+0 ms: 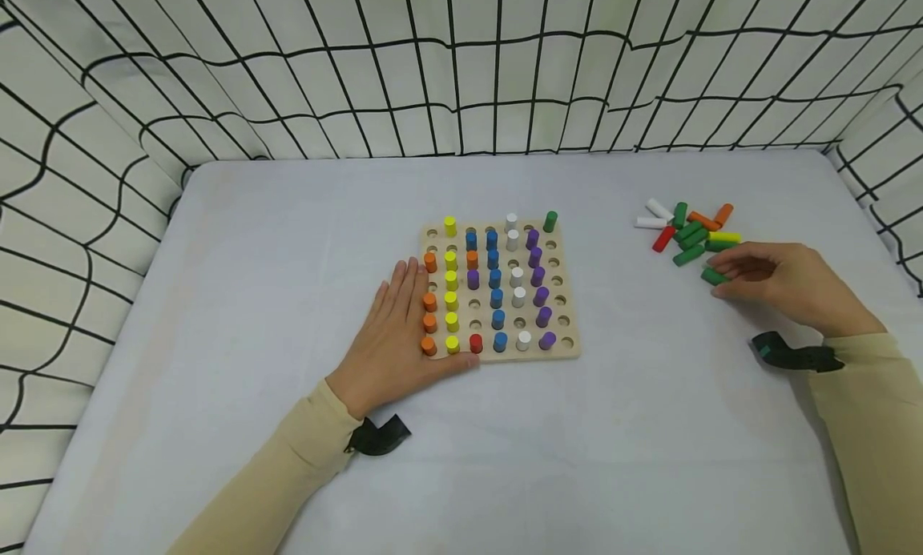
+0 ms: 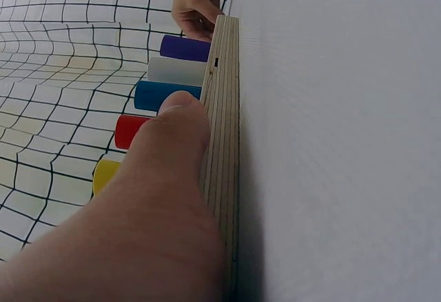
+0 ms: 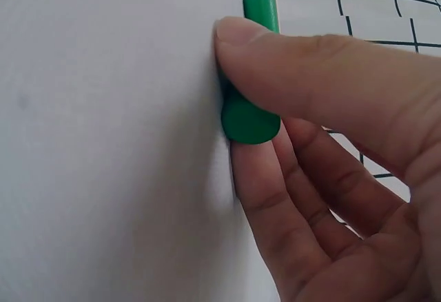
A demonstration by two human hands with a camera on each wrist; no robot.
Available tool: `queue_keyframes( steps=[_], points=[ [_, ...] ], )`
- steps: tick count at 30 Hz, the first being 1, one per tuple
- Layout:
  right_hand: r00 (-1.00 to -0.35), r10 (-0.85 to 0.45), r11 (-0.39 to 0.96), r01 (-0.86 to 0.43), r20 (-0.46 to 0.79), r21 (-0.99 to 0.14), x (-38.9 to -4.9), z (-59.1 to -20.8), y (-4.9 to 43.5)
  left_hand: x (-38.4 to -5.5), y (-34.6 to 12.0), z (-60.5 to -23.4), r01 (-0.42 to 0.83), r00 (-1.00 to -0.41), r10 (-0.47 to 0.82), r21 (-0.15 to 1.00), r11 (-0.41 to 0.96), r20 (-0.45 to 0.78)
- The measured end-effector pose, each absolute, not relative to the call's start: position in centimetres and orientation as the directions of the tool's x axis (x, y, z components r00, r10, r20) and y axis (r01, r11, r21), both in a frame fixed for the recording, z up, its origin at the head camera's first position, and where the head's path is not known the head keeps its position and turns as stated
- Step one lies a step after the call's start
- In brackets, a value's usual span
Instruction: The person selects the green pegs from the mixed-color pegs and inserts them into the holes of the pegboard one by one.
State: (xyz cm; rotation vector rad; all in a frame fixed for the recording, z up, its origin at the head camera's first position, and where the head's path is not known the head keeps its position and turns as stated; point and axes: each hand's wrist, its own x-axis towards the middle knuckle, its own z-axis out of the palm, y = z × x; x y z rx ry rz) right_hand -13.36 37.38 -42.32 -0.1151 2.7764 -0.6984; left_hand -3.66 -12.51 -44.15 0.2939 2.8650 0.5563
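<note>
A wooden pegboard (image 1: 570, 331) lies on the table, holding columns of coloured pegs. Along its left edge rest the straight fingers of my left hand (image 1: 392, 339), with the thumb against the front edge, as the left wrist view shows too. At the right, my right hand (image 1: 793, 287) pinches a green peg (image 1: 714, 276) between thumb and fingertips, low at the table surface. The right wrist view shows the round end of this green peg (image 3: 251, 123) below the thumb. Just beyond the hand is a loose pile with green pegs (image 1: 689, 255), a red peg (image 1: 664, 239) and others.
Two white pegs (image 1: 651, 223) and two orange pegs (image 1: 723, 215) lie in the pile's far part; a yellow peg (image 1: 724, 237) is near my fingers. Black wire grid (image 1: 497, 74) encloses the white table (image 1: 288, 243) at the back and sides.
</note>
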Motion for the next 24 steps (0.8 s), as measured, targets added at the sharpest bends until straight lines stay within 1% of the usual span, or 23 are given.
queue_keyframes(
  steps=[7,16,24],
  points=[
    [-0.955,-0.167,0.872,-0.026,-0.246,-0.488,-13.10,-42.13,37.13,-3.58,-12.54,-44.27,0.152,-0.958,0.232,0.388,0.909,-0.167],
    [-0.960,-0.184,0.856,-0.051,-0.211,-0.515,-13.04,-42.17,37.05,-3.48,-12.54,-44.20,0.145,-0.958,0.228,0.395,0.907,-0.172],
    [-0.964,-0.159,0.824,-0.010,-0.215,-0.566,-12.90,-42.09,36.90,-3.57,-12.55,-43.99,0.149,-0.957,0.231,0.386,0.910,-0.176]
  ],
)
